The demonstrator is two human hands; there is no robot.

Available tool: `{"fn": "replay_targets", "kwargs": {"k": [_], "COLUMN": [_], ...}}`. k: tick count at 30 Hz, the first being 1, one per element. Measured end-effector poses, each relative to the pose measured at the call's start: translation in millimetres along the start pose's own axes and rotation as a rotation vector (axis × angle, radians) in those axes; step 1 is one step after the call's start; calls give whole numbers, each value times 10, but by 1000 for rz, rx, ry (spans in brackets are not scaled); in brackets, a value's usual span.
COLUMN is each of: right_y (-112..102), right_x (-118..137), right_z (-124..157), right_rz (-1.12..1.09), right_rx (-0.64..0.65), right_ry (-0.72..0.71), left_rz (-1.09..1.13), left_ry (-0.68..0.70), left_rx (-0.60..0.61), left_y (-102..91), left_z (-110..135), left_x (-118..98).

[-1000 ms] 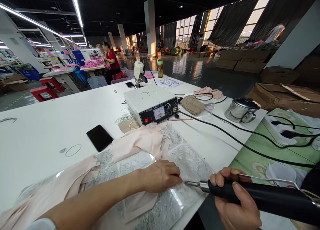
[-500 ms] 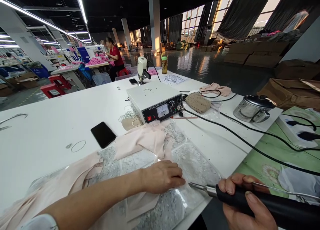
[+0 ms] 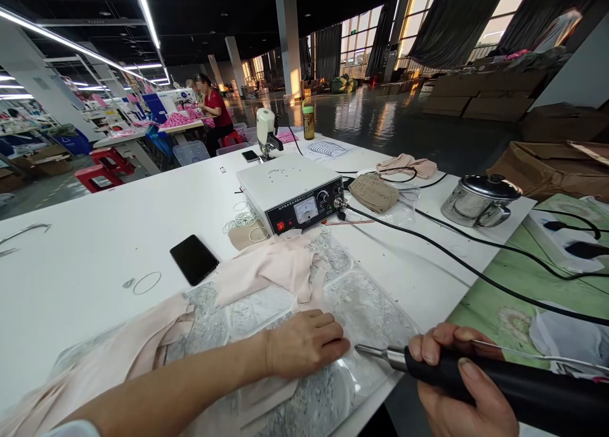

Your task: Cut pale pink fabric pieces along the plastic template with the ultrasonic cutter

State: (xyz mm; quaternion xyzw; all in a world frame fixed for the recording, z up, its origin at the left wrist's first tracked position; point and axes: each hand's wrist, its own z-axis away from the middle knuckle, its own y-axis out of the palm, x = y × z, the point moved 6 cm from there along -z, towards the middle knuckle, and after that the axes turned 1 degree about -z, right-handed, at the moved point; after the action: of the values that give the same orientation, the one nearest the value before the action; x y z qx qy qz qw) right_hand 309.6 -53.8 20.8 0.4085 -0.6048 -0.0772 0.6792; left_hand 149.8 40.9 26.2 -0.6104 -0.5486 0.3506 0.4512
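My left hand (image 3: 307, 343) rests on the clear plastic mat (image 3: 375, 310), fingers curled and pressed together. What lies under its fingertips, if anything, I cannot make out. Pale pink fabric pieces (image 3: 269, 396) stick out below that wrist, and more pink fabric (image 3: 271, 269) lies just beyond the hand. Wrapped in my right hand (image 3: 469, 377) is a black-handled tool (image 3: 514, 383) with a pointed metal tip, held at the mat's right edge. The tip points left, close to my left fingertips but apart from them.
A white control box (image 3: 290, 193) with a dial stands behind the mat. Around it are a phone (image 3: 194, 259), elastic loops (image 3: 240, 221) and brown card pieces (image 3: 373, 193). A lidded glass mug (image 3: 480, 199) stands at right, near black cables (image 3: 457, 262). A co-worker (image 3: 214, 110) sits far back.
The view has shifted slightly. Both hands keep nearly the same pose, and the tool's tip stays near my left fingertips.
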Motion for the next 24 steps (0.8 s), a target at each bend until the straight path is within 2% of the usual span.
{"fn": "replay_targets", "kwargs": {"k": [6,24], "right_y": [14,-29], "right_x": [-1,-43], "right_z": [-4,-4], "right_rz": [3,48], "right_rx": [28,-77], "right_ry": [-13,74], "left_rz": [-10,-55], "left_ry": [5,-14], "left_rx": [35,49], "left_y": [7,-1], "left_z": [1,-4], "left_x": [-16,-33]}}
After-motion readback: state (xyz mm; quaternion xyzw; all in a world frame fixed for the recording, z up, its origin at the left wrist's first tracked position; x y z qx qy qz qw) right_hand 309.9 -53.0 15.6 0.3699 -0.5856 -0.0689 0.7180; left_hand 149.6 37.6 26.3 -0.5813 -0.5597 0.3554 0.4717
